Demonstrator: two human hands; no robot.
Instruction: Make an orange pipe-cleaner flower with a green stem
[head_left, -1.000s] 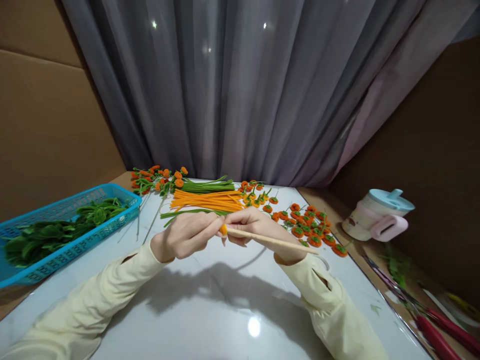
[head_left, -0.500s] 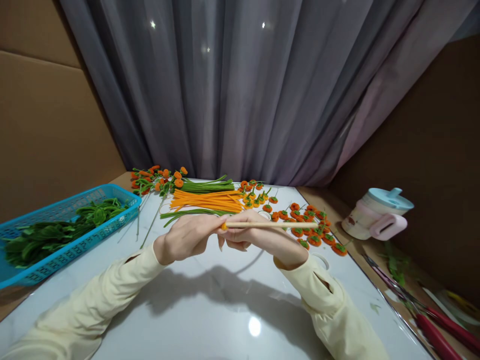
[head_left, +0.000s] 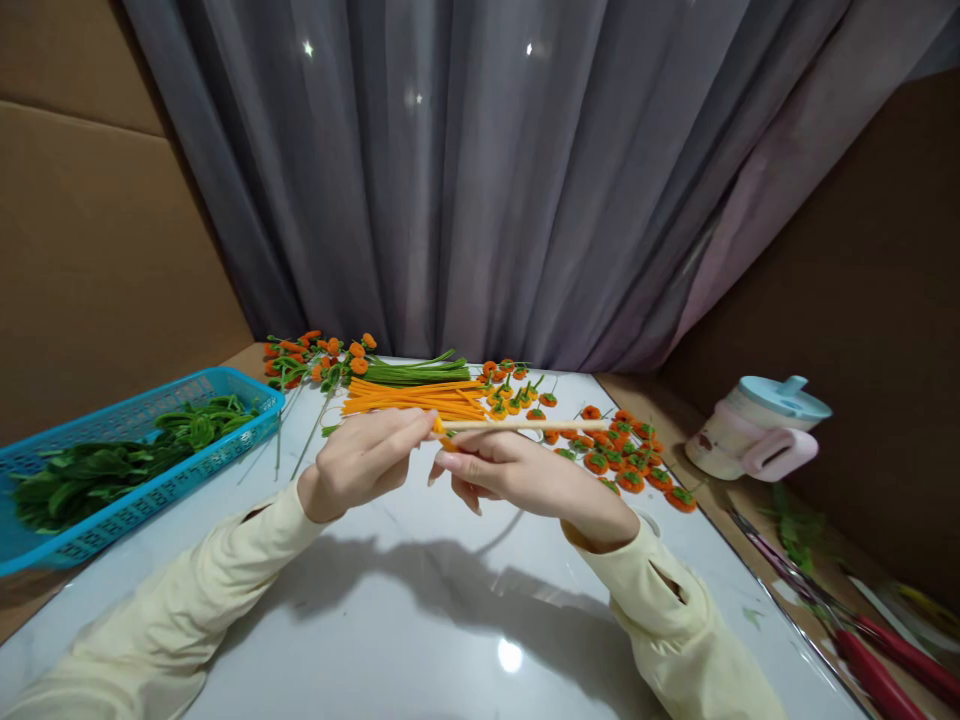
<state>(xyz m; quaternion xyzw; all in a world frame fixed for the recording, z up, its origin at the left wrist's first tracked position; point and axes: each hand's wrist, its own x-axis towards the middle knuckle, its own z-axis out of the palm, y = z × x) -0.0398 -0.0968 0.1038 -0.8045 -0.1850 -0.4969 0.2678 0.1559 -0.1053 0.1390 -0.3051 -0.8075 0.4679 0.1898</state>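
1. wooden stick (head_left: 529,426): landmark for all places below. held in the air above the table, near level, its left end at the fingertips of both hands.
2. grey curtain (head_left: 450,200): hangs behind the stick, well apart from it.
3. white table (head_left: 360,665): beneath the stick; glossy, with shadows of the arms on it.
4. blue basket (head_left: 180,478): well left of the stick; green leaves (head_left: 82,485) lie inside.
5. red-handled tool (head_left: 877,675): well right of the stick and nearer the wearer; cut off by the frame, type unclear.
6. left hand (head_left: 367,455): at the stick's left end, fingers closed on it; thumb hidden. right hand (head_left: 525,475): just below the stick, fingers loosely curled, thumb and forefinger by the orange piece; cannot tell if they pinch. hands nearly together at the fingertips.
7. mug (head_left: 724,440): right of the stick, upright, pale blue lid, pink handle.
8. orange strips (head_left: 412,398): bundled beyond the stick's left end; green strips (head_left: 412,373) behind them.
9. orange flower heads (head_left: 630,480): clustered by the stick's right end, green centres up.
10. orange piece (head_left: 439,427): at the stick's left end, partly hidden by fingers.
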